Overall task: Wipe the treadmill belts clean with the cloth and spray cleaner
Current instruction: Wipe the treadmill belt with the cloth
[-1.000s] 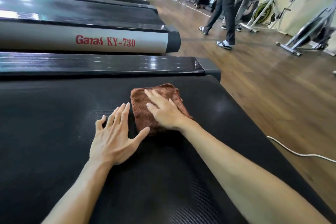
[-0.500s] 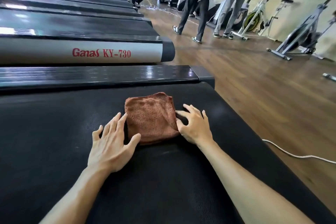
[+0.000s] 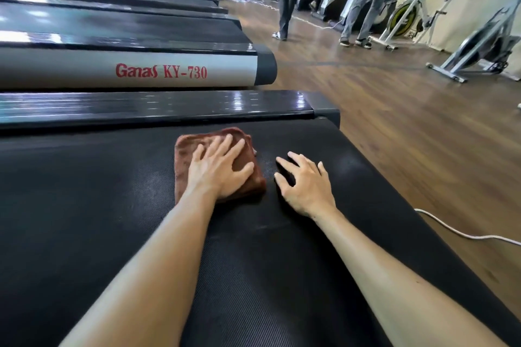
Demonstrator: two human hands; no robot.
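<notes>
A: cloth (image 3: 186,155) location?
B: folded, flat on the treadmill belt (image 3: 84,205), near the far side rail (image 3: 158,105).
A: left hand (image 3: 218,169)?
B: flat on the cloth, fingers spread, pressing.
A: right hand (image 3: 306,184)?
B: on the belt just beside the cloth, fingers spread and slightly bent, holding nothing.

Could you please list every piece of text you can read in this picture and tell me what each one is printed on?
"Ganas KY-730": red lettering on the grey side rail of the neighbouring treadmill.
No other text is readable. The black belt, the brown cloth and the exercise bikes show no legible lettering; anything on the distant machines is too small and blurred.
</notes>
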